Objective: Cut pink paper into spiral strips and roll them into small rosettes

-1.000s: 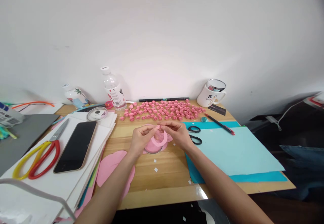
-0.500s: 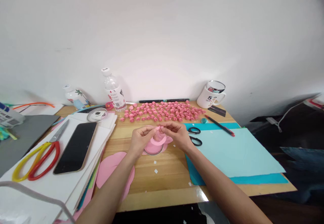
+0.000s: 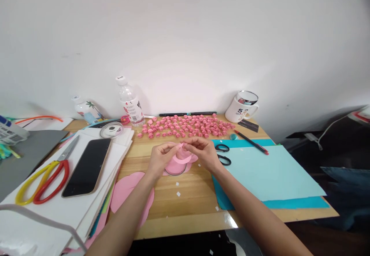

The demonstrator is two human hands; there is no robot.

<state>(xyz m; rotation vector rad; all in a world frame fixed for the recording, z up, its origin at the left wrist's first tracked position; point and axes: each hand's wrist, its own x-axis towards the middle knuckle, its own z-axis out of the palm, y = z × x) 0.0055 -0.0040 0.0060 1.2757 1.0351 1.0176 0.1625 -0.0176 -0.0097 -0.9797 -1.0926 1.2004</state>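
A curled pink paper strip hangs between my hands, its top end pinched by both. My left hand grips it from the left with thumb and forefinger together. From the other side, my right hand closes its fingertips on the same end. Below lie more pink paper pieces and a round, dark-rimmed thing, partly covered. Behind my hands, many small rolled pink paper flowers are spread in a wide patch. Pink cut-out paper sits under my left forearm.
On the left are red-and-yellow scissors, a phone and a paper stack. A bottle and a mug stand by the wall. Black-handled scissors, a pencil and blue sheets lie right.
Both hands stay pinched on the paper strip in nearly the same place, with only slight finger movement. The view has shifted a little.
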